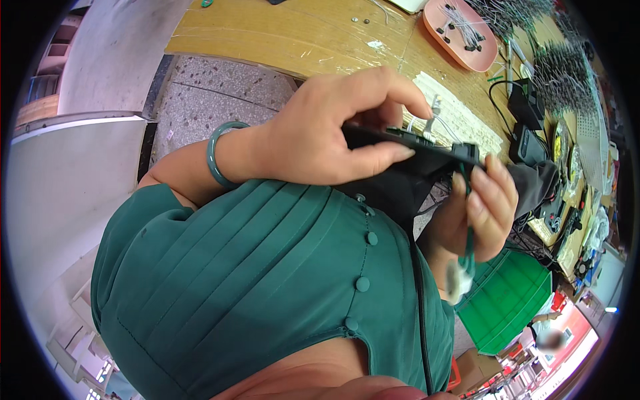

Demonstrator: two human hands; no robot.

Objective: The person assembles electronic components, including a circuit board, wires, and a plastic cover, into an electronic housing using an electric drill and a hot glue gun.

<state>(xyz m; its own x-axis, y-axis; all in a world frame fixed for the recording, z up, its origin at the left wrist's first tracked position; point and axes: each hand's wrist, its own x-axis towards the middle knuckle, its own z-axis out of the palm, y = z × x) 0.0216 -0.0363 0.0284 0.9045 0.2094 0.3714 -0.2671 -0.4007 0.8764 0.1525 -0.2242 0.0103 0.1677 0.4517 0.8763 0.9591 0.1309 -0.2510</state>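
My left hand [320,127], with a green bangle at the wrist, comes in from the left. Its thumb and fingers pinch a thin black plastic panel [433,158] held in front of my body. Small parts and a strip of green board show along the panel's upper edge, and thin white wires [445,125] rise from it. My right hand [492,210] is closed round the panel's far right end. Green wires [469,243] hang past its fingers to a blurred white end piece [458,283]. The panel's inner side is mostly hidden.
Beyond my hands runs a wooden workbench [267,33] with a pale ridged mat [477,123]. A pink tray [440,45] holds white cables with black ends. Dark wire bundles [563,77] and black boxes [527,103] stand at right. Below them is a green crate [507,300].
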